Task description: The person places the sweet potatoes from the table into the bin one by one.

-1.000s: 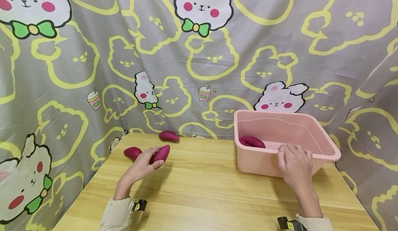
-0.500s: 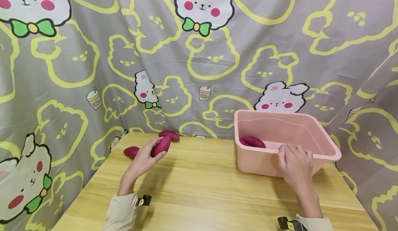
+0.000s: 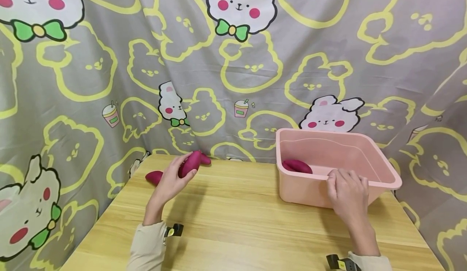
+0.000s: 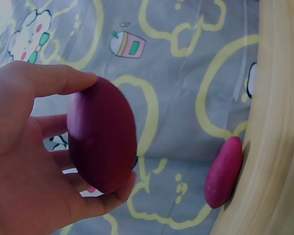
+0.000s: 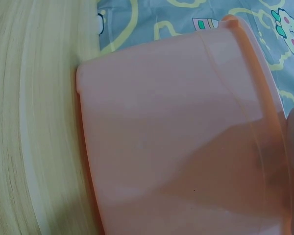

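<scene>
Purple-red and smooth, an oval tuber (image 4: 103, 132) is gripped in the left hand (image 3: 171, 183), its fingers parted to the tuber's breadth, above a wooden tabletop (image 3: 233, 222) bearing two more tubers (image 3: 154, 177). The right hand (image 3: 349, 194) curls its fingers over a pink plastic bin (image 3: 303, 192). Picking-up seems the step; next calls for carrying rightward over the bin.

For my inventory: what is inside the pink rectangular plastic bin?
Elongated purple-red sweet potatoes, apparently two, lie at its left end; the bin's near wall hides the floor directly behind.
</scene>
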Demonstrator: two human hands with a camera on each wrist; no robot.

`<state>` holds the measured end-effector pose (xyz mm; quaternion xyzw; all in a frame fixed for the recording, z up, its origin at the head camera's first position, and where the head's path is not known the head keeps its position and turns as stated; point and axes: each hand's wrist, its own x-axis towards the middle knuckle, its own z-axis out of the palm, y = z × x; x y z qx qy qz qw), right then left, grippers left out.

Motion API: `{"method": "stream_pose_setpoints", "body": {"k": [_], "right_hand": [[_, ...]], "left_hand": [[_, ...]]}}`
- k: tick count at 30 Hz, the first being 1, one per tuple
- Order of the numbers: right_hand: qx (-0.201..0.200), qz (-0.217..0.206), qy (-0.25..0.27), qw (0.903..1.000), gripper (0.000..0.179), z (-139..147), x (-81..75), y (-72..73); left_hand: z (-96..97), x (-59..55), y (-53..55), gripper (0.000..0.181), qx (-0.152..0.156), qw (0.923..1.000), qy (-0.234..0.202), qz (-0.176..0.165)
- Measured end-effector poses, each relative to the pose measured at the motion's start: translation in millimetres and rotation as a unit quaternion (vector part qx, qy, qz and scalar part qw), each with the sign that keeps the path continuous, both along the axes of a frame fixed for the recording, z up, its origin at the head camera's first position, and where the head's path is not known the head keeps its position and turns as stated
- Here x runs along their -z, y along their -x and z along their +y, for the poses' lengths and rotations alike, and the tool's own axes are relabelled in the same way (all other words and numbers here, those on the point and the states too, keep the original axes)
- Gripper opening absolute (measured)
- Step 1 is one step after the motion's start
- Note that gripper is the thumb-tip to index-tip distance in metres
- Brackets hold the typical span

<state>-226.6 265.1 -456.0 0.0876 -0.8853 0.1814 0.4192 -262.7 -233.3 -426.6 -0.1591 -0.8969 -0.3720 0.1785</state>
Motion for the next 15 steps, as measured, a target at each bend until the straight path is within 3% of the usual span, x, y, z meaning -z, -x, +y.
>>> {"method": "stream_pose_setpoints", "body": {"k": [15], "right_hand": [[-0.003, 0.007, -0.007, 0.9999, 0.028, 1.1, 0.5, 1.8]], "left_hand": [[21.2, -7.3, 5.2, 0.058, -0.027, 0.9934, -0.109, 0.026]]}}
